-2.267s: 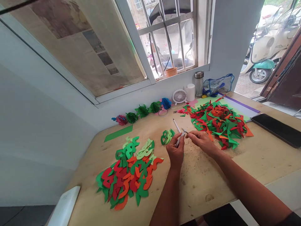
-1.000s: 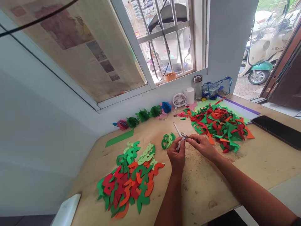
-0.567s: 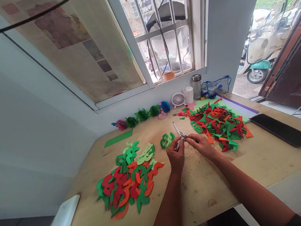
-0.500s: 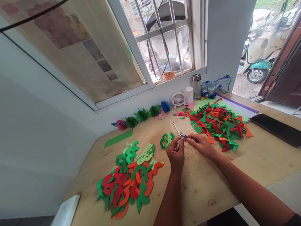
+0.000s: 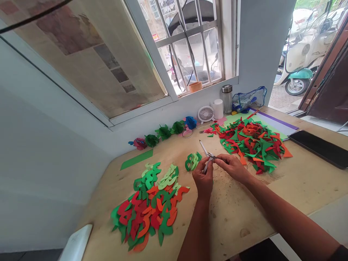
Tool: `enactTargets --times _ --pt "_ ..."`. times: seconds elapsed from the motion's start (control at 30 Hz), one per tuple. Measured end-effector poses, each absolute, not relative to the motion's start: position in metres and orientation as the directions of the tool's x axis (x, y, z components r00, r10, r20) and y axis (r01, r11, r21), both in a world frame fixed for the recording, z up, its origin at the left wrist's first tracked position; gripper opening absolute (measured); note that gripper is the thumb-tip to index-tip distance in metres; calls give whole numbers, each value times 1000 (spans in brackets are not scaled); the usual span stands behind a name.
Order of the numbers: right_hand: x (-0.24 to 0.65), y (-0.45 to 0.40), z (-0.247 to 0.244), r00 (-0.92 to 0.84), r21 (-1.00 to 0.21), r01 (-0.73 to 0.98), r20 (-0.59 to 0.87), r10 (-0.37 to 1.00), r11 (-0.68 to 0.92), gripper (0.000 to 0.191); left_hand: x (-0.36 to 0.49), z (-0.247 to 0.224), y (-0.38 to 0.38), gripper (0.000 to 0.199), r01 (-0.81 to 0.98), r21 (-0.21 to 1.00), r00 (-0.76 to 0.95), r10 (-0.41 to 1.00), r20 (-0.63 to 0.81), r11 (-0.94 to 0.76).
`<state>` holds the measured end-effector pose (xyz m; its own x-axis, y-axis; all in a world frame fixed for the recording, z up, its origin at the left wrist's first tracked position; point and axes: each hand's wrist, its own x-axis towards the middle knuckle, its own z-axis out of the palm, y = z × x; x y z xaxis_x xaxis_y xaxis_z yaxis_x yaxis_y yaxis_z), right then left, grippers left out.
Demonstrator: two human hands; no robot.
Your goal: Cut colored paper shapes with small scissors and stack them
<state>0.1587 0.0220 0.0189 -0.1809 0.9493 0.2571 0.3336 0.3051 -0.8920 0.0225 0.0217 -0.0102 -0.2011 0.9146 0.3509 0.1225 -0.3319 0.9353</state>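
Near the middle of the wooden table (image 5: 233, 214), my left hand (image 5: 203, 177) is closed on a pale, whitish strip (image 5: 206, 169). My right hand (image 5: 231, 166) meets it, its fingers pinched round a small dark metal tool (image 5: 212, 156) whose tip lies against the strip. The tool's exact shape is too small to tell. A white pen (image 5: 203, 146) points away just beyond my fingers. Left of my left hand sit green curved paper pieces (image 5: 193, 161). A larger pile of red, orange and green curved cutouts (image 5: 148, 214) lies farther left.
Red and green paper scraps (image 5: 252, 141) are heaped beyond my right hand, with a black phone (image 5: 320, 148) at the right. Along the wall stand paper flowers (image 5: 164, 133), a small fan (image 5: 206, 114), a white cylinder (image 5: 218, 108) and a glass bottle (image 5: 227, 98). A green strip (image 5: 136, 159) lies back left.
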Motion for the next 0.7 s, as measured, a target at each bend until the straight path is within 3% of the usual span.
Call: enactTargets --times 0.7 --pt "158 23 15 -117 -886 363 264 957 288 36 24 1 19 31 162 935 -194 919 343 -315"
